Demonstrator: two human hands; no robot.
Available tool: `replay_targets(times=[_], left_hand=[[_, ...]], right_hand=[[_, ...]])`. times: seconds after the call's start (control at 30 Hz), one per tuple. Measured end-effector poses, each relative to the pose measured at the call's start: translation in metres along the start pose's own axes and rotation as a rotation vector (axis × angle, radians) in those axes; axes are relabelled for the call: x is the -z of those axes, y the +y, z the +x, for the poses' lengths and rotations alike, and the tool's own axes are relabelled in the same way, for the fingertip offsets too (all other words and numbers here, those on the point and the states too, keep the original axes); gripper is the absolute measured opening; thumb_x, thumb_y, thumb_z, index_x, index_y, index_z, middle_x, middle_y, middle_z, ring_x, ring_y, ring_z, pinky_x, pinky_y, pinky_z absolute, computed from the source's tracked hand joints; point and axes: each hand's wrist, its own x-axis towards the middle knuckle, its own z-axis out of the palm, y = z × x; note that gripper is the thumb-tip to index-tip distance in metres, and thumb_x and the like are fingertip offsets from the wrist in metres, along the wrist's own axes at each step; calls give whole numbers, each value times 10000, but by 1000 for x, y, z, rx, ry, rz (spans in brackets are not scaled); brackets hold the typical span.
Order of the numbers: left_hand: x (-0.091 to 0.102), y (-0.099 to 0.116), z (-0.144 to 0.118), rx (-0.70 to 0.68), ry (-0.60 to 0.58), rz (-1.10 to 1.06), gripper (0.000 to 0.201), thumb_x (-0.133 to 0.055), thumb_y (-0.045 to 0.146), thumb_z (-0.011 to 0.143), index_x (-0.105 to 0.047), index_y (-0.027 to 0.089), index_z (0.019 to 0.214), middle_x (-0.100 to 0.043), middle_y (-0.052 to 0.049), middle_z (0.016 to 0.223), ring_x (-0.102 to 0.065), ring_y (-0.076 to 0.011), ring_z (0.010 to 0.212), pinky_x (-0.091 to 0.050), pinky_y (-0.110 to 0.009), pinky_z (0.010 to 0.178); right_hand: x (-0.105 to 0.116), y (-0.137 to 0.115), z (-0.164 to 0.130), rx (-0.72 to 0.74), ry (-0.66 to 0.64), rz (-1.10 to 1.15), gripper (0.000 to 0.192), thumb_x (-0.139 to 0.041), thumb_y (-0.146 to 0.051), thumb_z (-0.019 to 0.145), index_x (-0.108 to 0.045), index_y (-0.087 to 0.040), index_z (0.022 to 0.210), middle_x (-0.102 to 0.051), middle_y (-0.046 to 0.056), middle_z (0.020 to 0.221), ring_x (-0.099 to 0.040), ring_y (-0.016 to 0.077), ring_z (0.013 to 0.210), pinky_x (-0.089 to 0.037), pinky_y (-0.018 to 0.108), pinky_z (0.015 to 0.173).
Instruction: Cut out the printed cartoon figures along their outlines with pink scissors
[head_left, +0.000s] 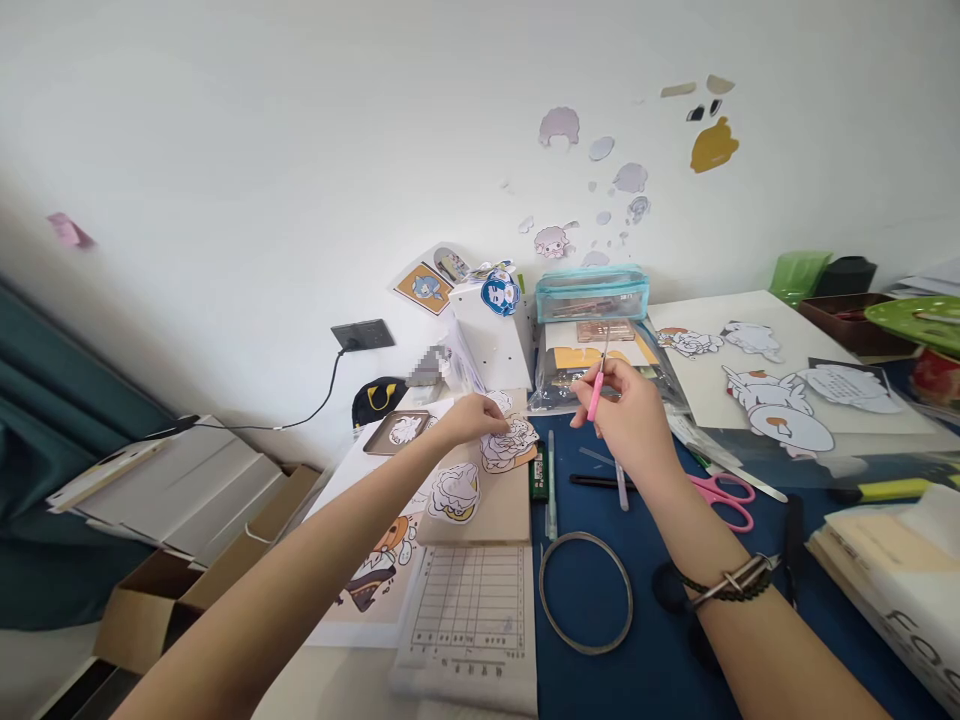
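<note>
Right now the paper cutout (508, 444) is lying on the brown card (487, 500), and the left hand (474, 416) is pressing down on its upper edge with curled fingers. Just right of the cutout, the right hand (628, 415) is pinching a pink-handled tool (596, 392), holding it upright above the blue mat (652, 590). A second cutout (454, 493) is resting below and left of the first. Further right of the cutout, pink scissors (724, 496) are lying on the mat, and a metal ring (586, 592) is sitting below them.
</note>
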Motion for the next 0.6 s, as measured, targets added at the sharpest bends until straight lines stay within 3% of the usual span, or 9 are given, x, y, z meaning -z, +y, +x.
replay_targets(times=[0.33,0.5,0.6], left_hand=[[10,3,-14,-25,51,67,271,-585,305,914,-612,145,1131,-634,-83,1142,-636,-225,964,-545,-412,812],[14,-9,-41,-38,88,118,267,-565,317,926,-610,145,1125,-634,-88,1134,-632,-221,972,-535,-423,829],[16,-22,-57,-43,21,139,260,-566,323,925,-615,144,1108,-642,-84,1110,-637,-212,946,-539,-413,814]], right_hand=[[1,-1,1,-10,-7,-9,194,-617,-262,922,-620,-157,1086,-678,36,992,-672,162,737,-580,326,626],[1,-1,1,-16,-15,-35,189,-616,-266,923,-623,-157,1077,-680,30,969,-670,158,719,-577,319,614],[0,-2,0,-20,-21,-53,187,-612,-270,926,-622,-156,1073,-679,26,950,-665,150,696,-572,306,593]])
